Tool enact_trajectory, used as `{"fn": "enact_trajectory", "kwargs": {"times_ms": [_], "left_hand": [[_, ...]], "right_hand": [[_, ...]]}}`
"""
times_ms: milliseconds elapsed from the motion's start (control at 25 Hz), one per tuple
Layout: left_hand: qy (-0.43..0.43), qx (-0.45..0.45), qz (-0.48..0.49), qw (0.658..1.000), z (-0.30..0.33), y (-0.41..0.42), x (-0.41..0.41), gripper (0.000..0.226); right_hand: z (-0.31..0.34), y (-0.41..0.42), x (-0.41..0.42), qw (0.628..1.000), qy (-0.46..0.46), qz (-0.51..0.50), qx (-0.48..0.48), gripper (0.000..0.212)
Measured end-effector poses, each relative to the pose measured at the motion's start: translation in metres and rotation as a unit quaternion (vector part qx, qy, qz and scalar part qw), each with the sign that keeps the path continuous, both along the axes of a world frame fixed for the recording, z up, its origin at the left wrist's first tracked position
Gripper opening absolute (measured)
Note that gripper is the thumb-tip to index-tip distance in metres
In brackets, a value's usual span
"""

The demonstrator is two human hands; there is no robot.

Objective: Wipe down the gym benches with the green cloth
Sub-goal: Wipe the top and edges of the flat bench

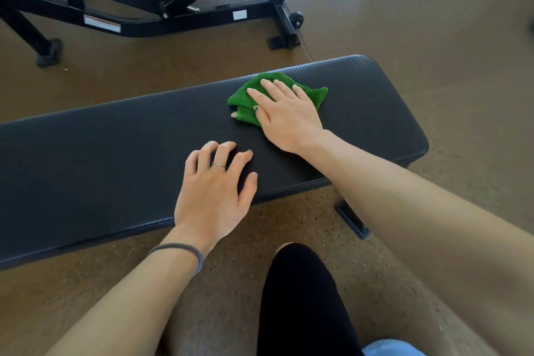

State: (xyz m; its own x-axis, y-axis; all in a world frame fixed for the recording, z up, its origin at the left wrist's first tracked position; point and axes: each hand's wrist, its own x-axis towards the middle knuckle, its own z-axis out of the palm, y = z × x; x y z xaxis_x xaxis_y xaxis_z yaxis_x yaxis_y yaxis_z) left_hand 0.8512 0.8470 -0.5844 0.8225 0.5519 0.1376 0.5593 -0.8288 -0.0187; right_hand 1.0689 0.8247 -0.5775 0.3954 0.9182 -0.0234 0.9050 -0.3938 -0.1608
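A flat black padded gym bench [115, 136] runs across the view from the left edge to the right. A crumpled green cloth [245, 94] lies on its far right part. My right hand [284, 115] presses flat on the cloth, fingers spread over it and the thumb tucked against its near fold. My left hand [215, 193] rests on the bench's near edge with curled, spread fingers and holds nothing; it wears a ring and a grey wristband.
A black adjustable bench frame [161, 6] with wheels stands on the brown floor behind the bench. The bench's foot [351, 220] sticks out below its near right side. My black-clad knee [300, 292] is in front of it.
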Motion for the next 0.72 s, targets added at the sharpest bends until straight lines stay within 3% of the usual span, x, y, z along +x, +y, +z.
{"fn": "enact_trajectory", "kwargs": {"times_ms": [120,360,600,720], "left_hand": [[-0.001,-0.003,-0.002,1.000,-0.002,0.000,0.000,0.049],[-0.008,-0.024,-0.004,1.000,0.002,-0.001,0.001,0.042],[-0.018,-0.049,0.028,0.998,0.009,0.005,0.021,0.038],[-0.047,-0.101,0.070,0.991,0.012,0.010,0.048,0.029]], "right_hand": [[0.001,-0.008,-0.014,1.000,0.010,-0.023,0.011,0.051],[0.003,-0.103,-0.064,0.999,0.025,-0.023,0.022,0.053],[0.000,-0.037,-0.017,0.999,0.014,-0.033,0.018,0.051],[0.002,-0.044,-0.019,0.998,0.023,-0.055,0.026,0.051]]}}
